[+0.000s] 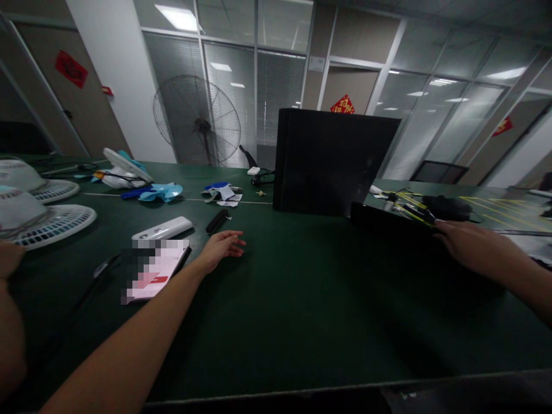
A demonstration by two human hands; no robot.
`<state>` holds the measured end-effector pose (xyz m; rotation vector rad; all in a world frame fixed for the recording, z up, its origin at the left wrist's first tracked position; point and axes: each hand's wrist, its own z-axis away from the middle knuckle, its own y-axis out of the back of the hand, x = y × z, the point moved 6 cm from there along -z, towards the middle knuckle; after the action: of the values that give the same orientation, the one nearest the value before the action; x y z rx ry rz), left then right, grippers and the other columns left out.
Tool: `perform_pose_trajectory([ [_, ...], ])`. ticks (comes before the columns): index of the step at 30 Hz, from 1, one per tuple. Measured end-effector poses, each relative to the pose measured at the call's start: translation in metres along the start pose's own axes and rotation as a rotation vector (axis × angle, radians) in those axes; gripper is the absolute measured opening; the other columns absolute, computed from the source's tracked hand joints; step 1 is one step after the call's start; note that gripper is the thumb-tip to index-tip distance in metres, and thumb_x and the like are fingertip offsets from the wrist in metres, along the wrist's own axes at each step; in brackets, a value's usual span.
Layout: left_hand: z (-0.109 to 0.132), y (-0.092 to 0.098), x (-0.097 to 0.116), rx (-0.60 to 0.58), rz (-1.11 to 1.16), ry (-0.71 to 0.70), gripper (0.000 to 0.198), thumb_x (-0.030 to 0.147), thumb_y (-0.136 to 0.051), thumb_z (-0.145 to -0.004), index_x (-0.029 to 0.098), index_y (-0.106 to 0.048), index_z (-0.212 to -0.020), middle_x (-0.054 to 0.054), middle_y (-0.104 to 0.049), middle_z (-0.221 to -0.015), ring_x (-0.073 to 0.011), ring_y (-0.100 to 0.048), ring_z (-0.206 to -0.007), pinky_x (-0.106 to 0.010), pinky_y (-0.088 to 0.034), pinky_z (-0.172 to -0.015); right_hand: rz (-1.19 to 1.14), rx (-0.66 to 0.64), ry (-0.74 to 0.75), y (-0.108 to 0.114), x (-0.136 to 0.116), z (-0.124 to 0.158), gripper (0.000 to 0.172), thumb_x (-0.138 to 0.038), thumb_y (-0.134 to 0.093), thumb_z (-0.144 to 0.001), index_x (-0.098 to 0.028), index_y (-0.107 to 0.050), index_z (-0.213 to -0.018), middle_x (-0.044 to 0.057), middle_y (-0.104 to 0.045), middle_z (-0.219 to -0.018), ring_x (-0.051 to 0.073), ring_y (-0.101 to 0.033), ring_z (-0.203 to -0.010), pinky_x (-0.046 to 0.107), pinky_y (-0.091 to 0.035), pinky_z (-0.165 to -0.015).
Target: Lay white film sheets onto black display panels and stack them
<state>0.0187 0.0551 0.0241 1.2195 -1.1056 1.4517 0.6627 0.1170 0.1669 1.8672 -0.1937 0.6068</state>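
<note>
My left hand rests on the green table with its fingers loosely stretched, holding nothing. It lies just below a small black stick-like object and right of a white oblong device. My right hand reaches to the right end of a low black tray-like piece and touches it; its fingertips are hidden against that dark edge. A large black box stands upright behind the tray.
White fan grilles lie at the left, blue fan blades and small parts farther back. A blurred paper and a pen lie left of my forearm. Another person's arm shows at the left edge. Cables lie at the right.
</note>
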Motion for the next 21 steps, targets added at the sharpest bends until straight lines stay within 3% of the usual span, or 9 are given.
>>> perform_pose_trajectory([
  [3,-0.001,0.001,-0.002,-0.003,-0.004,0.0,0.035,0.023,-0.069,-0.092,0.011,-0.069,-0.124,-0.014,-0.079,-0.1,-0.0207,-0.075,-0.073,-0.037,-0.062,-0.072,0.006,0.091,0.037,-0.004,0.011,0.0,0.036,-0.031,-0.056,-0.102,-0.01,-0.075,-0.125,0.025,-0.063,-0.132,0.029,-0.066,-0.112,0.039,-0.048,-0.102],
  [8,-0.002,0.002,-0.003,-0.003,-0.009,0.006,0.033,0.022,-0.067,-0.094,0.012,-0.068,-0.126,-0.013,-0.078,-0.101,-0.0207,-0.076,-0.074,-0.037,-0.062,-0.072,0.017,0.091,-0.09,-0.016,0.038,0.013,0.047,-0.035,-0.046,-0.106,-0.019,-0.064,-0.146,0.022,-0.066,-0.135,0.032,-0.068,-0.107,0.041,-0.049,-0.074],
  [10,-0.002,0.002,-0.004,-0.01,-0.014,-0.001,0.033,0.022,-0.067,-0.095,0.012,-0.067,-0.126,-0.013,-0.078,-0.101,-0.0203,-0.075,-0.074,-0.036,-0.062,-0.073,0.028,0.087,-0.085,-0.022,0.044,0.016,0.049,-0.035,-0.047,-0.105,-0.018,-0.059,-0.149,0.023,-0.068,-0.131,0.033,-0.07,-0.102,0.041,-0.048,-0.07],
  [15,-0.003,0.003,-0.005,-0.018,-0.015,-0.002,0.035,0.024,-0.067,-0.095,0.012,-0.066,-0.127,-0.013,-0.078,-0.101,-0.0199,-0.075,-0.074,-0.037,-0.062,-0.074,0.03,0.073,-0.05,-0.036,0.055,0.018,0.043,-0.034,-0.047,-0.104,-0.009,-0.062,-0.135,0.026,-0.071,-0.113,0.035,-0.071,-0.096,0.045,-0.051,-0.081],
  [19,-0.001,0.002,-0.004,-0.008,-0.021,0.014,0.034,0.024,-0.068,-0.094,0.013,-0.067,-0.126,-0.012,-0.078,-0.102,-0.0197,-0.075,-0.074,-0.036,-0.062,-0.074,-0.032,0.127,0.027,-0.028,0.056,0.025,0.042,-0.028,-0.05,-0.098,-0.007,-0.066,-0.131,0.029,-0.067,-0.124,0.034,-0.067,-0.11,0.045,-0.051,-0.095],
  [21,0.0,0.001,-0.002,-0.009,-0.021,0.013,0.033,0.023,-0.068,-0.094,0.013,-0.067,-0.126,-0.012,-0.078,-0.101,-0.02,-0.075,-0.075,-0.036,-0.062,-0.074,-0.064,0.148,0.044,-0.02,0.054,0.032,0.04,-0.03,-0.048,-0.098,-0.01,-0.07,-0.125,0.028,-0.065,-0.125,0.033,-0.066,-0.108,0.045,-0.052,-0.094],
])
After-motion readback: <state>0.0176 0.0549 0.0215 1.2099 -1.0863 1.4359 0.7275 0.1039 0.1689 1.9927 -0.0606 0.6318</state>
